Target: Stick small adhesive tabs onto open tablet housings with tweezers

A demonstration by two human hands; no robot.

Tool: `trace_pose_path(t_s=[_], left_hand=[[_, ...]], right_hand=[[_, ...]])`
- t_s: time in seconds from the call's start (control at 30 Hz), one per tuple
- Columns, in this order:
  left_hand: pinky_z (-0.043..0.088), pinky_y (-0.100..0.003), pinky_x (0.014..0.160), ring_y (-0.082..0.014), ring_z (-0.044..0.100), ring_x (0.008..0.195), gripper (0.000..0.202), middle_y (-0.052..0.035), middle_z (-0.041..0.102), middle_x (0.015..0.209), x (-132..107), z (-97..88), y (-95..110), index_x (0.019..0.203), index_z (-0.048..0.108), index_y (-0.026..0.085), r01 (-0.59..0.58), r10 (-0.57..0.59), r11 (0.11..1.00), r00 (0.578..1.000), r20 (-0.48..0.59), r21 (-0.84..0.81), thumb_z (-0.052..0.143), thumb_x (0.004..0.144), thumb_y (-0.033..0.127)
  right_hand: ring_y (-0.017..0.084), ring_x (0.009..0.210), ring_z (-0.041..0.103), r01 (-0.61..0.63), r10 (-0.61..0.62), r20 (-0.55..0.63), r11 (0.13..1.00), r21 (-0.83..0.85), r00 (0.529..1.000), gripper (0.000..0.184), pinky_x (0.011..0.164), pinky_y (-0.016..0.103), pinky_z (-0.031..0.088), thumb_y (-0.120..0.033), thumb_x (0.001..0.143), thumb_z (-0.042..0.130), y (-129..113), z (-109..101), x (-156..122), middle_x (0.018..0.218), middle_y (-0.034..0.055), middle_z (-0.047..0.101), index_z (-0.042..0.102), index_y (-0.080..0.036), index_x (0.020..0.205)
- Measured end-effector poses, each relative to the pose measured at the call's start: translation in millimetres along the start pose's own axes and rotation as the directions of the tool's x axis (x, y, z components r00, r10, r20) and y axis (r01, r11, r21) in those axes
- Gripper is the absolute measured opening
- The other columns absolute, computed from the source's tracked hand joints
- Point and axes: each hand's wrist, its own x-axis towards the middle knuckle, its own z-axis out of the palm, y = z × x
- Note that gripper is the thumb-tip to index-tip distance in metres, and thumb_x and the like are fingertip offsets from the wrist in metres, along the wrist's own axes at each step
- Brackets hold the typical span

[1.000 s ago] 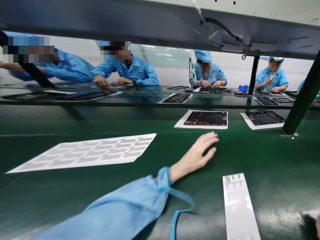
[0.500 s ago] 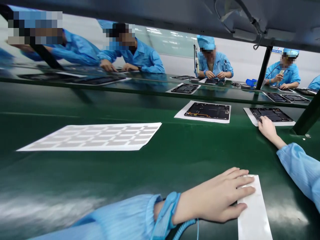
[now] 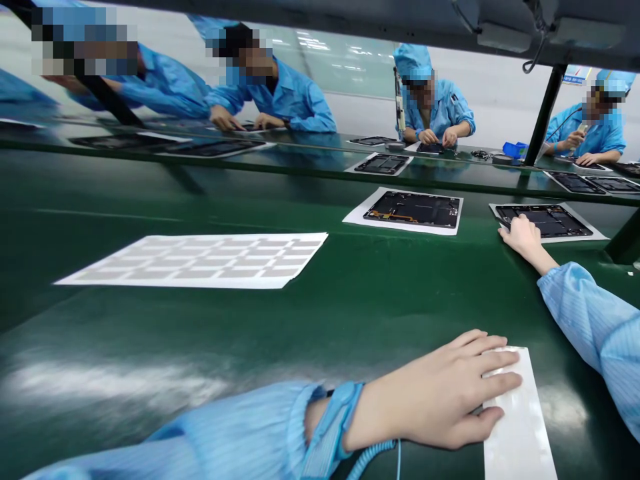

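Observation:
My left hand (image 3: 450,393), fingers spread, lies flat on a narrow white strip (image 3: 523,427) on the green bench; its wrist wears a blue strap with a coiled cord. My right hand (image 3: 523,237) is at the left edge of an opened black tablet housing (image 3: 560,223) lying on a white sheet. Its fingers are bent together around something thin and dark, too small to make out. Left of that hand rests another black tablet housing (image 3: 415,208) with an orange flex cable, also on white paper. A white sheet of grey rectangular stickers (image 3: 200,260) lies at the left.
Behind a raised green ledge (image 3: 300,177) several co-workers (image 3: 280,100) in blue handle parts. More tablet housings (image 3: 383,165) lie there on sheets. Dark posts (image 3: 545,117) carry an overhead shelf (image 3: 350,17). A blue container (image 3: 514,149) stands at the back.
My right hand has shifted left along the tablet housing's near left edge. The left hand still rests on the white strip. The camera view has tilted slightly.

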Motion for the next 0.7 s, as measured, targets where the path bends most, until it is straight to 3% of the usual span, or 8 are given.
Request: trace_pose_path(t_s=[0.27,0.33,0.43,0.53,0.6,0.7], left_hand=[[0.035,-0.042,0.108,-0.0309,0.05,0.125,0.03,-0.0142,0.059,0.13,-0.7,1.3,-0.3,0.121,0.056,0.012,0.026,-0.026,0.999,1.0,-0.005,-0.024,0.045,0.096,0.024],[0.034,-0.041,0.109,-0.0306,0.05,0.125,0.03,-0.0144,0.059,0.129,-0.9,0.9,-0.8,0.121,0.057,0.012,0.03,-0.03,0.999,0.999,-0.012,-0.026,0.047,0.095,0.024],[0.035,-0.042,0.109,-0.0309,0.05,0.126,0.03,-0.015,0.058,0.131,-1.7,0.1,-1.3,0.12,0.057,0.011,0.028,-0.029,0.999,0.999,-0.019,-0.025,0.047,0.096,0.024],[0.034,-0.042,0.11,-0.0318,0.047,0.128,0.031,-0.0156,0.056,0.133,-2.2,-0.4,-2.2,0.121,0.057,0.01,0.029,-0.03,0.999,0.999,-0.024,-0.031,0.047,0.095,0.024],[0.034,-0.043,0.11,-0.0327,0.046,0.129,0.031,-0.0165,0.055,0.134,-1.6,-0.7,-3.0,0.121,0.057,0.009,0.03,-0.031,0.999,0.999,-0.024,-0.041,0.048,0.094,0.023],[0.036,-0.044,0.108,-0.0318,0.047,0.127,0.031,-0.0169,0.055,0.134,0.9,-1.4,-4.2,0.121,0.057,0.01,0.029,-0.03,0.997,0.999,-0.018,-0.065,0.049,0.093,0.022]], right_hand=[[0.021,0.096,0.064,0.027,-0.027,0.077,1.0,-0.002,0.997,0.029,0.081,0.04,0.055,-0.032,0.094,0.06,-9.8,-10.4,13.0,0.115,0.009,0.062,0.06,-0.014,0.117],[0.019,0.091,0.065,0.044,-0.043,0.078,0.999,-0.002,0.996,0.028,0.078,0.037,0.055,-0.033,0.094,0.06,-5.6,-25.3,9.4,0.109,0.0082,0.064,0.061,-0.013,0.113],[0.016,0.078,0.064,0.097,-0.097,0.05,0.995,-0.001,0.994,0.022,0.072,0.034,0.054,-0.034,0.092,0.061,9.8,-64.1,-6.2,0.092,0.0042,0.066,0.064,-0.012,0.097],[0.016,0.066,0.058,0.203,-0.203,-0.005,0.979,0.018,0.979,0.013,0.067,0.03,0.047,-0.024,0.078,0.07,41.5,-110.8,-43.1,0.067,0.0003,0.06,0.061,-0.016,0.071],[0.016,0.06,0.056,0.268,-0.267,-0.029,0.962,0.058,0.963,0.01,0.061,0.029,0.044,-0.02,0.064,0.07,70.8,-132.6,-82.7,0.062,0.0001,0.059,0.06,-0.021,0.065],[0.016,0.051,0.055,0.305,-0.301,-0.05,0.938,0.166,0.952,0.008,0.052,0.03,0.042,-0.028,0.051,0.065,115.9,-135.8,-160.2,0.063,0.0011,0.064,0.062,-0.029,0.058]])
